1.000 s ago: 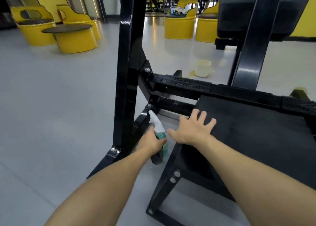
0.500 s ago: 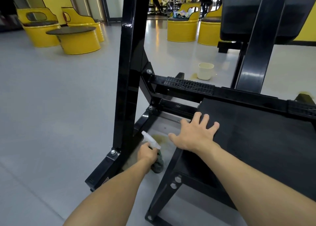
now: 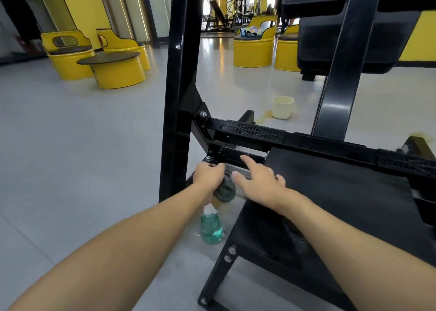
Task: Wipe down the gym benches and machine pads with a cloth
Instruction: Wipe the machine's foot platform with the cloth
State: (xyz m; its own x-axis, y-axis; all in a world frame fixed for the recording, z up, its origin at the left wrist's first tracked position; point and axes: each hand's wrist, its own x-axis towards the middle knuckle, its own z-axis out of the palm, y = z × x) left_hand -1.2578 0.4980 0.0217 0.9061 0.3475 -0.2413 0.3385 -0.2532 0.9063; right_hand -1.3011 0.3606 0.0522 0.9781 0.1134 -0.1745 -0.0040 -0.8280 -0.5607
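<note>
Left hand (image 3: 208, 174) curled round a crumpled dark grey-green cloth (image 3: 226, 190), low beside the left edge of the flat black machine pad (image 3: 342, 193), probably gathering it for wiping. Right hand (image 3: 259, 183) spread palm-down over that edge, fingers straight, holding nothing. Clear spray bottle of teal liquid (image 3: 211, 227) stands upright on the grey floor (image 3: 70, 169), parked within reach.

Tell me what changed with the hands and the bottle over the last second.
The left hand let go of the spray bottle, which now stands on the floor, and moved forward to grip a dark cloth. The right hand shifted left to the edge of the black pad, fingers straight. The pad and the cream cup stayed put.
</note>
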